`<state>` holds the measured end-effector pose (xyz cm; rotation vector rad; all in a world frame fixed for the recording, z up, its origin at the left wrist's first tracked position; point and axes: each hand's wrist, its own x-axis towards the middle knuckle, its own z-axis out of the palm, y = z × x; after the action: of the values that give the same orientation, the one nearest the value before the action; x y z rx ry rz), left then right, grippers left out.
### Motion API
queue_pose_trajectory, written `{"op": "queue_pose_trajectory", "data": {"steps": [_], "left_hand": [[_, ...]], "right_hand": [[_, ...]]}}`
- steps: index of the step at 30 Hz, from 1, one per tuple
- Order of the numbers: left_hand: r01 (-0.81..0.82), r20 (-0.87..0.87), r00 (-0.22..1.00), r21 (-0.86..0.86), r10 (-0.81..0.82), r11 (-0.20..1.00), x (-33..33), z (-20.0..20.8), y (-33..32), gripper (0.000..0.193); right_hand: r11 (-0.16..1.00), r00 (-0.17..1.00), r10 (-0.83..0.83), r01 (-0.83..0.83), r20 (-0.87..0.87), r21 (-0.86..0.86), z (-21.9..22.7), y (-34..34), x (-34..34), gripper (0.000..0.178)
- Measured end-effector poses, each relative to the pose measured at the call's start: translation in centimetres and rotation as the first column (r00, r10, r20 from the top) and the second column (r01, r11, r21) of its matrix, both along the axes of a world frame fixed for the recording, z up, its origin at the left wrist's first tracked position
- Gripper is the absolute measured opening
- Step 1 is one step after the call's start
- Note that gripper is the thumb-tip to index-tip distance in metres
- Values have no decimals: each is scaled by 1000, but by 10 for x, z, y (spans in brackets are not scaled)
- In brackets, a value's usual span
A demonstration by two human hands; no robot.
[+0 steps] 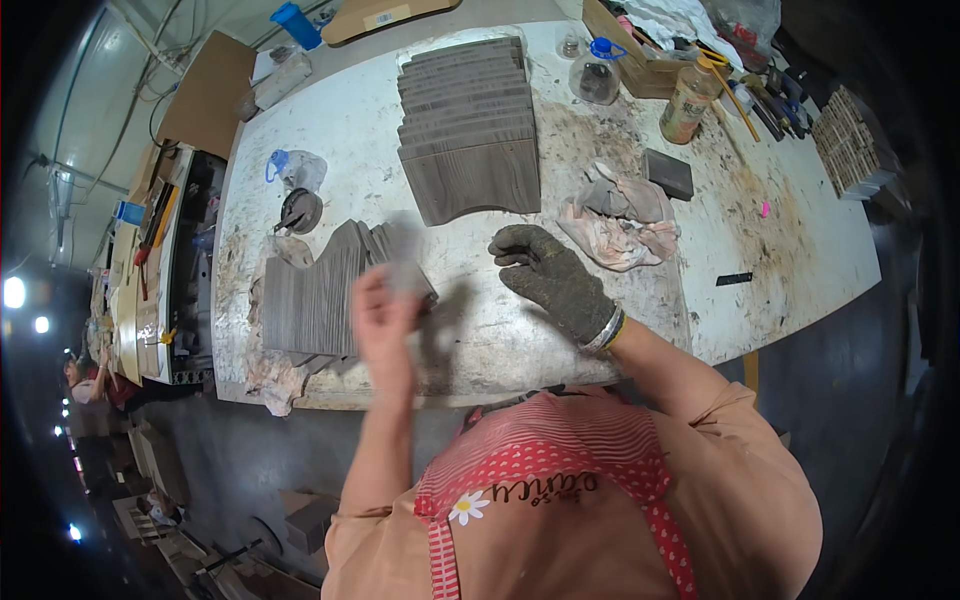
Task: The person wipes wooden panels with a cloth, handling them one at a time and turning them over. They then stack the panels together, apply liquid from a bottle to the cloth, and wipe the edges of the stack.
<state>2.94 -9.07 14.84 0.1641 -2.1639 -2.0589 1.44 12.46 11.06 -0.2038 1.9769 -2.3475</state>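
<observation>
My bare left hand (385, 315) is smeared by motion beside a stack of grey wood-grain panels (310, 300) with curved edges. A small pale grey piece (406, 262) shows blurred at its fingertips; its kind cannot be made out. To the right, my right hand (550, 280) wears a dirty dark grey glove. Its fingers curl loosely, with a gap to the thumb and nothing visible between them. Beyond both hands stands a larger row of similar panels (470, 170), overlapping one behind another. A crumpled, stained cloth (625, 220) lies just past the gloved hand.
On the stained white table (640, 310) sit a dark block (667, 175), a black strip (734, 279) and a round dark object (300, 211). Clear containers with blue tops (597, 75) and a drink bottle (690, 102) stand farther back. Tools lie near a wooden box (640, 75).
</observation>
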Motion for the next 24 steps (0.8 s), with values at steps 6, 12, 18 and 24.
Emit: {"op": "queue_pose_trajectory", "data": {"steps": [6, 12, 18, 24], "left_hand": [[-455, -147, 863, 192, 484, 869, 7, 38, -154, 42], [2, 112, 993, 268, -34, 963, 15, 15, -61, 39], [464, 165, 833, 311, -528, 830, -3, -24, 58, 37], [2, -423, 854, -580, -304, 815, -112, -61, 88, 52]], "right_hand": [[951, 995, -24, -6, 93, 309, -21, 21, 2, 22], [990, 983, 1, 24, 181, -138, 13, -29, 18, 43], [960, 972, -175, 204, 159, -192, 25, -7, 23, 53], [803, 930, -362, 343, -58, 487, 10, 78, -10, 47]]}}
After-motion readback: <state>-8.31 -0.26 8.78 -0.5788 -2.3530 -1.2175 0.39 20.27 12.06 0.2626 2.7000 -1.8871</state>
